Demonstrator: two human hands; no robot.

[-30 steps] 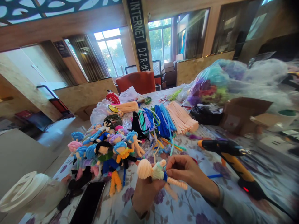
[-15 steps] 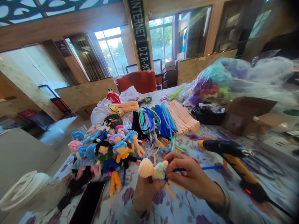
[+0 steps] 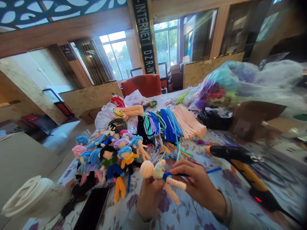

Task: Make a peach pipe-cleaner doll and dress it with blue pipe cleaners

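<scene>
The small doll (image 3: 158, 170) is above the table (image 3: 189, 215), near its front edge. The left hand (image 3: 150, 195) has its fingers clamped on the doll's body; the right hand (image 3: 201, 182) pinches the blue strip (image 3: 214, 170) at its waist. Other dolls (image 3: 109, 154) lie toward the left edge, a glue gun (image 3: 231, 152) toward the right edge.

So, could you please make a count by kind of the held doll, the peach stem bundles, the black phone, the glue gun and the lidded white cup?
Held doll: 1
Peach stem bundles: 2
Black phone: 1
Glue gun: 1
Lidded white cup: 1
Total: 6
</scene>
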